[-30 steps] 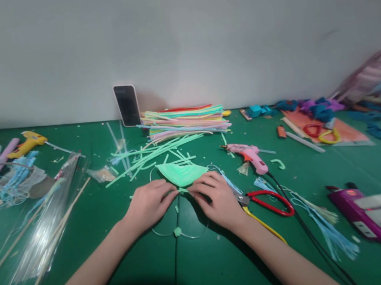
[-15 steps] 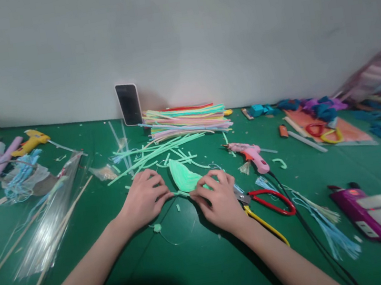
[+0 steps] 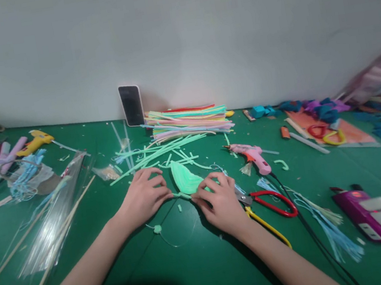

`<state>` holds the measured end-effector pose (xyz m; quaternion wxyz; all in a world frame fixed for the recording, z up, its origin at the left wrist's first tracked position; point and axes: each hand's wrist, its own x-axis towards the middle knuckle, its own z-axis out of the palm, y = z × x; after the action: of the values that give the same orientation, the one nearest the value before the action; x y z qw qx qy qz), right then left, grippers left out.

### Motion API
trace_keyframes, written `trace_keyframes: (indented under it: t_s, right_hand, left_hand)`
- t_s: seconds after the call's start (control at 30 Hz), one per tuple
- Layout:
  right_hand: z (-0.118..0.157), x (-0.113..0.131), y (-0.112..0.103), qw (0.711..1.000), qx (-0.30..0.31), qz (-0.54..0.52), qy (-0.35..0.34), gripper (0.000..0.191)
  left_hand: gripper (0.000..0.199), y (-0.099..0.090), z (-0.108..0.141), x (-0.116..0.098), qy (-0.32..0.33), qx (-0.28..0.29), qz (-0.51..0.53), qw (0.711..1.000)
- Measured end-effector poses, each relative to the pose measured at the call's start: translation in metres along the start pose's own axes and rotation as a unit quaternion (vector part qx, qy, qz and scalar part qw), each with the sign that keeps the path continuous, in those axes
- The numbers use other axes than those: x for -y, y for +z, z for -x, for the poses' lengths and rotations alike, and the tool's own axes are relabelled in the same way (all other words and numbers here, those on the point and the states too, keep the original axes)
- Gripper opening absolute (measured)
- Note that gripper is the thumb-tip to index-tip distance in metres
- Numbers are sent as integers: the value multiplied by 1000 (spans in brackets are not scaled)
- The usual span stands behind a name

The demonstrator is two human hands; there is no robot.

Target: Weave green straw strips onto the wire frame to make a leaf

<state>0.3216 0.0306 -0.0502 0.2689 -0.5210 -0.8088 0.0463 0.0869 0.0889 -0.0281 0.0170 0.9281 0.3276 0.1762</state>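
Note:
Between my two hands runs a short mint-green pipe cleaner (image 3: 183,195), held low over the table. The thumb and fingers of my left hand (image 3: 145,194) pinch its left end. My right hand (image 3: 219,201) pinches the other end, its fingers curled and partly hiding it. Just behind the pipe cleaner lies a mint-green leaf shape (image 3: 184,177), its right part covered by my right fingers. Closer to me are a small green piece (image 3: 157,229) on a thin clear thread and a tiny green offcut (image 3: 179,208).
Red-and-yellow-handled scissors (image 3: 273,202) lie right of my right hand, below a pink glue gun (image 3: 252,156). Loose green pipe cleaners (image 3: 163,152) and a multicoloured bundle (image 3: 189,122) lie behind, near a propped phone (image 3: 131,105). Clear plastic sleeves (image 3: 50,227) and sticks are left; a purple device (image 3: 371,215) is right.
The camera view has shifted slightly, so the table items sit a little further right. Both hands keep the same pinch on the pipe cleaner.

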Motion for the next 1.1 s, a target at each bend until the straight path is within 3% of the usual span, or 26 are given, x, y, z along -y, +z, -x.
trace_keyframes:
  t_s: [0.1,0.2,0.37,0.57,0.67,0.77,0.97,1.1]
  right_hand:
    - [-2,-2,-5,998,16,-62,16,10]
    - [-6,-6,-10,991,-6,-128,43,14]
    - [-9,-16,-7,990,-36,-104,92,21]
    - [-8,-18,2,985,1,-109,134,35]
    - [-9,-15,-1,958,17,-218,187,38]
    - [-9,-11,-6,908,28,-353,222,37]
    - [-12,-17,-15,889,-33,-364,275,39]
    - [-12,-15,-21,812,49,-515,269,41]
  left_hand:
    - [18,-1,1,3,21,2,-37,999]
    - [23,-5,1,-2,-3,5,-84,996]
    - [24,-8,-1,-33,-84,88,-84,989]
    - [13,5,0,-52,-135,98,-165,972]
    - [17,9,1,-48,-137,93,-183,969]
    - [21,7,2,-46,-146,87,-195,966]
    - [19,-9,3,-46,-130,79,-152,977]
    - [18,-18,2,-44,-52,34,-152,986]
